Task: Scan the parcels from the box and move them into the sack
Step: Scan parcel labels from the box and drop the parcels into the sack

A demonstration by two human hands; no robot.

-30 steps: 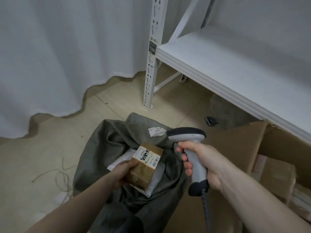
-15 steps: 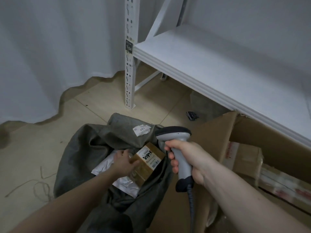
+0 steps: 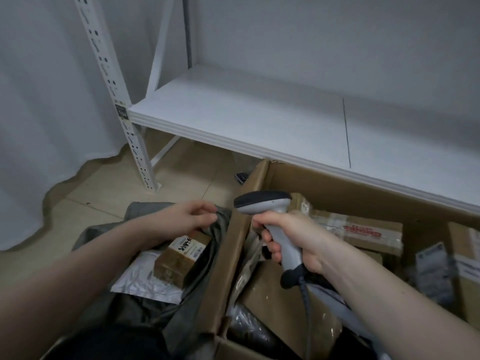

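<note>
Head view: the right hand [image 3: 293, 237] grips the handle of a grey barcode scanner [image 3: 272, 224], its head held above the open cardboard box [image 3: 226, 255] — cable trailing down from the handle. Inside the box lie several taped parcels [image 3: 363, 232]. The left hand [image 3: 192, 216] hovers over the grey sack [image 3: 218, 229] with fingers loosely curled, holding nothing. Below it, a small brown parcel [image 3: 179, 258] with a white label rests in the sack on a white poly mailer [image 3: 145, 279]. The sack stands on the floor just beside the box's left wall. Behind — a white shelf [image 3: 259, 120] on a perforated upright [image 3: 124, 120].
</note>
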